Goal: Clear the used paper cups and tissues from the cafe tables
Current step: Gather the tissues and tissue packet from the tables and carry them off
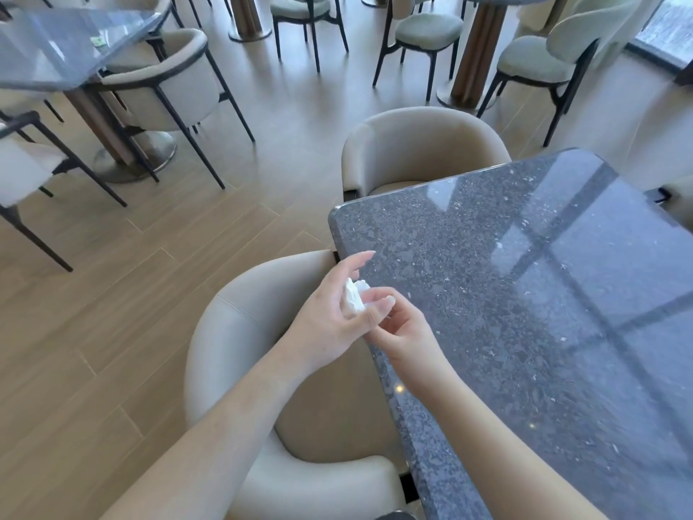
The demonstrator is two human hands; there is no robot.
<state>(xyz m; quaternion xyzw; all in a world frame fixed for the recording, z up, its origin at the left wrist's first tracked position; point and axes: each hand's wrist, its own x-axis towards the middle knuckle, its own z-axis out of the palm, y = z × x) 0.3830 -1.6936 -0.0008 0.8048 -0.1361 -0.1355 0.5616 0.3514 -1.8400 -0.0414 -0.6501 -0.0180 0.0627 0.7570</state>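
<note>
- A head-worn camera looks down at a person's two bare hands meeting over the near-left edge of a dark speckled stone counter, which fills the frame from about 2 to 5 o'clock.
- The left hand comes in from 7 o'clock, fingers loosely spread, with a crumpled white tissue lying against its palm side; the index finger points away toward 12 o'clock.
- The right hand comes in from 5 o'clock with fingers curled, its thumb and fingertips touching the tissue; whether it truly pinches the paper or only presses it into the other hand I cannot tell.
- The tissue sits just left of centre, held between both hands, right at the counter's edge and above a beige tub chair.
- A second beige chair stands at 12 o'clock; another counter sits at 10 o'clock with a small green item on it, too small to identify.
- No paper cups are visible anywhere in this view.
- Risk, as I judge it: the left hand's slack fingers give a weak hold, so the tissue could slip out during a handover and fall onto the chair seat or the wooden floor.
- A light wad may also shed scraps if squeezed unevenly, leaving bits on the counter.
</note>
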